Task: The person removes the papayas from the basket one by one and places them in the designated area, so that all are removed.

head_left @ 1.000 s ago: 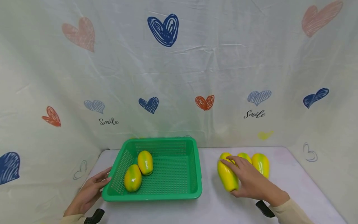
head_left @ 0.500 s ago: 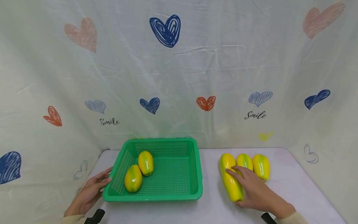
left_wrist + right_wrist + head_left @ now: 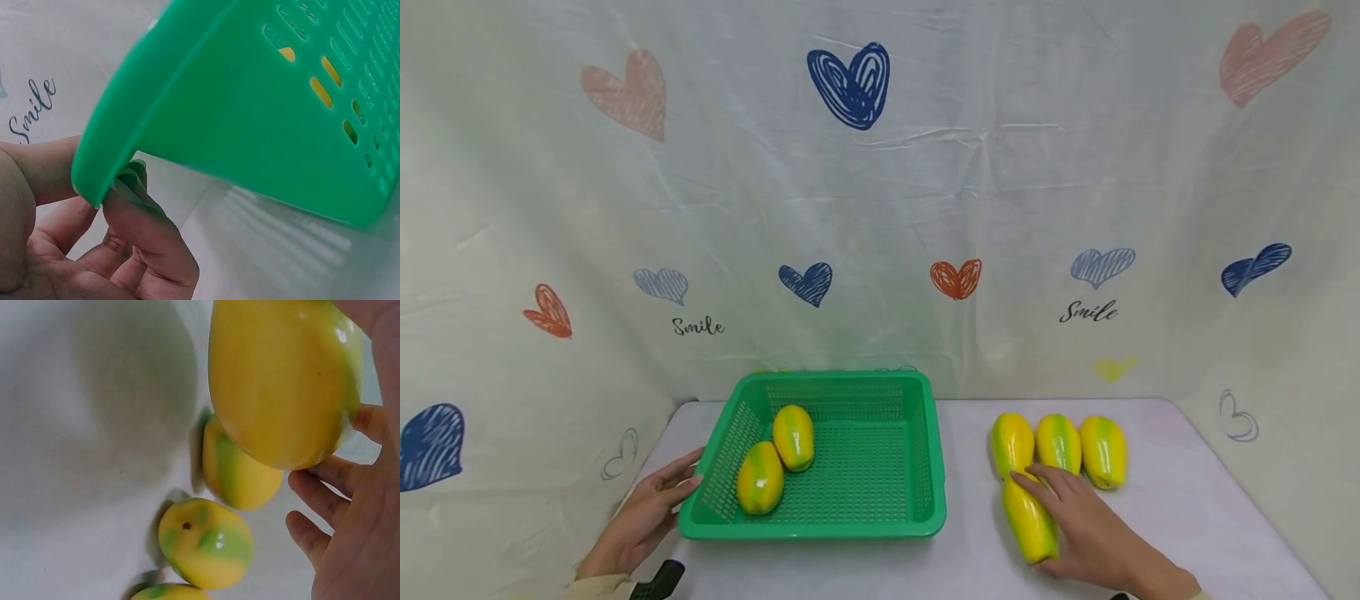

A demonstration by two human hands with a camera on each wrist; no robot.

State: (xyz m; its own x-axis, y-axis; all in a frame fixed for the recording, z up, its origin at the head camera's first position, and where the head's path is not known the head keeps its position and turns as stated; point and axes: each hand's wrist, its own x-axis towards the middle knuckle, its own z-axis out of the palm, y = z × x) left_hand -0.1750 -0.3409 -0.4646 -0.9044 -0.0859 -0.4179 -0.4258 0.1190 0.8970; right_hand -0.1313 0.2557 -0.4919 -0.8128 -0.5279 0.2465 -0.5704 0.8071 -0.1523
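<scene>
My left hand (image 3: 643, 512) pinches the left rim of a green plastic basket (image 3: 812, 531); the left wrist view shows the fingers (image 3: 150, 234) curled under that rim. Inside the basket's left half lie two glossy yellow-green papayas (image 3: 760, 479). On the right, my right hand (image 3: 1093, 533) grips another papaya (image 3: 1028, 521) between thumb and fingertips. The right wrist view has this papaya (image 3: 284, 381) large at the top, with a soft shadow on the table beside it. Behind it, three more papayas (image 3: 1058, 442) form a row on the table.
A white table (image 3: 973, 467) carries everything, its back edge close to a hanging white cloth (image 3: 880, 200) printed with hearts and "Smile". The basket stands left of centre, with bare tabletop between it and the papayas on the right.
My right hand has drawn its papaya toward the front and slightly right, uncovering the row behind. My left hand stays at the basket rim, and the basket has not visibly moved.
</scene>
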